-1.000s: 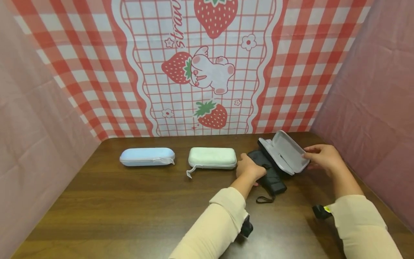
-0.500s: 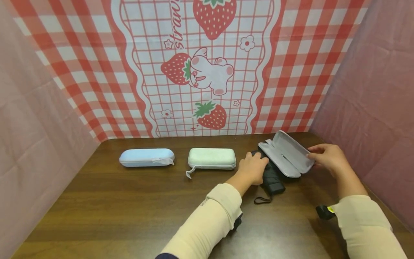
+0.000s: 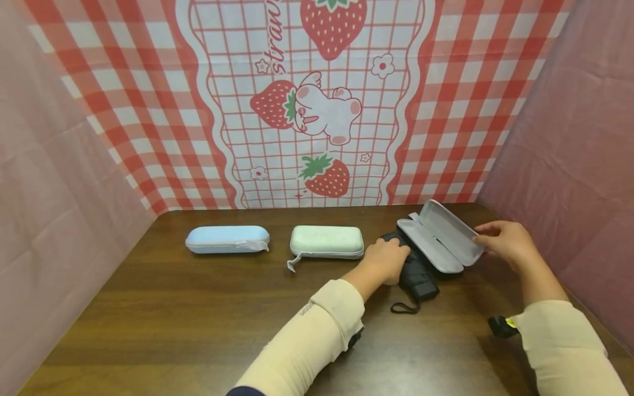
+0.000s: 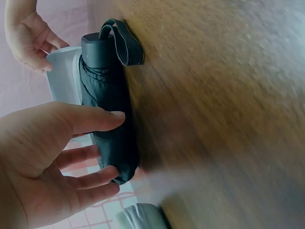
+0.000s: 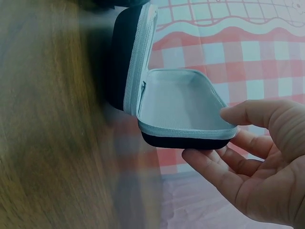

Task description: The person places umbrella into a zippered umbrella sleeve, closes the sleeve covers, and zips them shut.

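Observation:
My right hand (image 5: 267, 162) pinches the raised lid of a zippered glasses case (image 5: 176, 102), thumb inside the rim and fingers underneath. The case is black outside with a grey lining, and it lies unfolded at the right of the table in the head view. Beside it lies a folded black umbrella (image 4: 112, 100) with a wrist strap (image 4: 128, 47). My left hand (image 3: 383, 261) is over the umbrella's far part. In the left wrist view its thumb reaches across the umbrella's side, and its fingers extend loosely near the end, partly hidden.
A mint green case (image 3: 326, 242) with a zip pull stands just left of my left hand. Farther left is a light blue case (image 3: 228, 240). The wooden table (image 3: 198, 319) ends at a strawberry-print checked cloth (image 3: 446, 121), with pink cloth (image 3: 569, 137) at the sides.
My left hand has loosened and shifted up over the umbrella, its fingertips now showing on top. My right hand has drawn the case's lid slightly further to the right.

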Demonstrator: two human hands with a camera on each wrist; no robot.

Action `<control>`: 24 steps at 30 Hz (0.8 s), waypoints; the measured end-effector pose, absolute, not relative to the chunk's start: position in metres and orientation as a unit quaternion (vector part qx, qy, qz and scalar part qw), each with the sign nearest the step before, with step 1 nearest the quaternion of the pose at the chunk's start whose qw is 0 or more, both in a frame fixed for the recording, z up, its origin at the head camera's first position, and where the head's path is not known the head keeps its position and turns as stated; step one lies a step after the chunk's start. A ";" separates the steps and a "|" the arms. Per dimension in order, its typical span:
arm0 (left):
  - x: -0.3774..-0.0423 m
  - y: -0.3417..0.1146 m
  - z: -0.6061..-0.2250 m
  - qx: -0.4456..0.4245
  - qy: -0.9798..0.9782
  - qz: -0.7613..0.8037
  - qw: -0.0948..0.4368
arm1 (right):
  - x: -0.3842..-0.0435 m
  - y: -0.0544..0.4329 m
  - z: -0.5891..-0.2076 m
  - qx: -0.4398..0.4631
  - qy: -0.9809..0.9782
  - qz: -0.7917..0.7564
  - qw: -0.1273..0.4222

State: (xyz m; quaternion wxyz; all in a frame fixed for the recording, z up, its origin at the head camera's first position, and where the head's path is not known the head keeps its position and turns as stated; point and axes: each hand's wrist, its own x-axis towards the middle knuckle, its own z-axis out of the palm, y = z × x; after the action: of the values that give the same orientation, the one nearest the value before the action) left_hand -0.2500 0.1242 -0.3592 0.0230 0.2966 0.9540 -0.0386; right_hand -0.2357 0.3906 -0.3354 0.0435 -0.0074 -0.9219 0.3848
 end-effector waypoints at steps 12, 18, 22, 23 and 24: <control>-0.239 0.110 -0.357 0.315 0.948 -0.048 0.026 | -0.233 0.396 -0.336 0.001 -0.918 0.394 0.036; -0.240 0.102 -0.354 0.336 0.940 -0.060 0.013 | -0.232 0.396 -0.336 0.012 -0.918 0.395 0.028; -0.245 0.104 -0.355 0.367 0.927 -0.075 -0.036 | -0.231 0.396 -0.335 0.015 -0.920 0.391 0.026; -0.247 0.104 -0.356 0.377 0.922 -0.072 -0.047 | -0.231 0.396 -0.335 0.014 -0.920 0.391 0.025; -0.248 0.105 -0.356 0.388 0.917 -0.069 -0.055 | -0.231 0.396 -0.335 0.014 -0.920 0.391 0.025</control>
State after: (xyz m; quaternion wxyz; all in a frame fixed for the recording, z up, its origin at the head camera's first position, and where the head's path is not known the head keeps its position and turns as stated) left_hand -0.2479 0.1051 -0.3563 -0.0545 0.3884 0.9173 -0.0685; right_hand -0.2309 0.3958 -0.3355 0.0248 0.0139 -0.9201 0.3906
